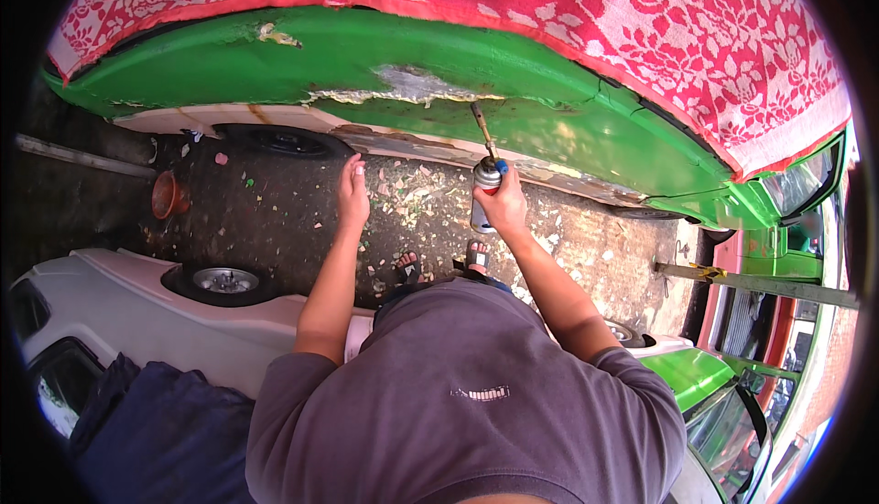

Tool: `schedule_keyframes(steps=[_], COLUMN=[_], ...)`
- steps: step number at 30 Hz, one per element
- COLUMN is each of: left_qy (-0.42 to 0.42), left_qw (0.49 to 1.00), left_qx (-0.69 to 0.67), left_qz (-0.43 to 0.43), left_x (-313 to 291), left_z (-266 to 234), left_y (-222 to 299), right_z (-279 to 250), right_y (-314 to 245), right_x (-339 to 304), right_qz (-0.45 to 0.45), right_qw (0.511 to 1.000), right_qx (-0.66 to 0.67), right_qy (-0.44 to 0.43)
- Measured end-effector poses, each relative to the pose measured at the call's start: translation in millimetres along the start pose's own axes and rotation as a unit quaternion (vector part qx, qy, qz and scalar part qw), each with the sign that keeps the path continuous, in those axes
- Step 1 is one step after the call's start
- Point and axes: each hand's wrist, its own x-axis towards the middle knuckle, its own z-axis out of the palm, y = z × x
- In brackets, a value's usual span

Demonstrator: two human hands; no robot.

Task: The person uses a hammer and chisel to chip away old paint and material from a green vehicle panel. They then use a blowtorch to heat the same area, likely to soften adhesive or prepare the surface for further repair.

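Observation:
My right hand (504, 204) is wrapped round a gas torch (488, 174), a canister with a blue knob and a long metal nozzle. Its nozzle points away from me, the tip by the lower edge of a bare, flaking patch (417, 85) on the green car (311, 55). No flame can be made out. My left hand (352, 191) hangs in front of the car's lower side with its fingers stretched out, seen edge-on. Nothing shows in it. Below the green paint, the car's sill (403, 142) is pale and stained brown.
A red and white floral cloth (641, 37) covers the car's top. Paint flakes (412, 197) litter the ground round my sandalled feet (409, 264). An orange-brown pot (168, 195) stands at left. Behind me is a pale car (156, 307) with a dark cloth (165, 431); a post (760, 284) crosses at right.

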Motion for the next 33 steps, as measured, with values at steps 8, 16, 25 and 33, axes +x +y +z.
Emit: schedule_keyframes(steps=[8, 16, 25, 33], left_qy=[-0.004, -0.002, -0.014, -0.037], left_qw=[1.0, 1.0, 1.0, 0.999], left_qx=[0.009, 0.008, 0.002, -0.01], left_qz=[-0.012, 0.0, 0.008, 0.015], left_x=[3, 7, 11, 15], left_z=[2, 7, 10, 19], left_y=[0, 3, 0, 2], right_z=[4, -4, -22, -45], right_y=[5, -7, -9, -6], right_x=[0, 1, -2, -4], right_qz=[-0.009, 0.024, 0.005, 0.009], right_qw=[1.0, 1.0, 0.999, 0.997], right_qx=[-0.014, -0.011, -0.028, -0.066], right_qy=[0.004, -0.013, 0.026, 0.034])
